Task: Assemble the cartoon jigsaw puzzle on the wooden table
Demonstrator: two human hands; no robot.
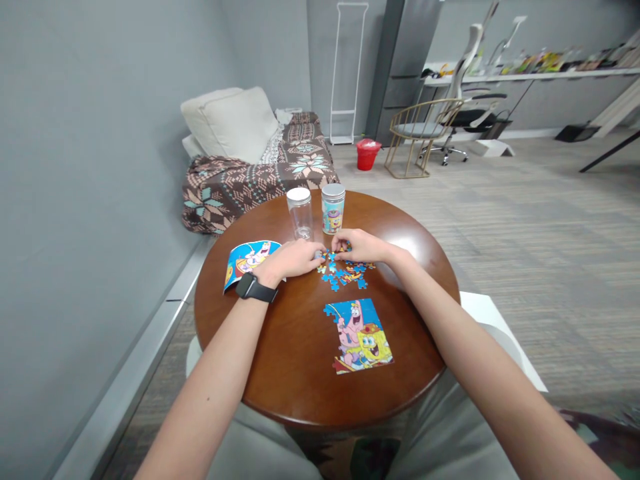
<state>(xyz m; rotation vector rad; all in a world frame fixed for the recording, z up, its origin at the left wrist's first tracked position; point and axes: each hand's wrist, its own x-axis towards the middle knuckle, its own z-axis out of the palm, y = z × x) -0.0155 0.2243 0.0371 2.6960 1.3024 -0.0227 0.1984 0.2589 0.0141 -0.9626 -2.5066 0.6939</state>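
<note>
Loose jigsaw puzzle pieces [334,278], mostly blue with some orange, lie in a small heap at the table's middle. At the heap's left edge is my left hand [299,258], wearing a black watch; its thumb and fingers close on a small greyish puzzle piece [318,254]. My right hand [361,245] reaches in from the other side, fingers curled down over the heap; what they pinch is hidden. Closer to me lies a joined puzzle section [363,337] with a pink and a yellow cartoon figure, its left edge jagged. A curled picture sheet [250,257] rests partly behind my left wrist.
Behind my hands stand a clear jar [301,217] with a white lid and a picture-covered jar [333,210] with a silvery lid. The round brown table [295,373] has a blanket-covered couch [255,177] beyond it. A red bin [367,155] and chairs stand farther off.
</note>
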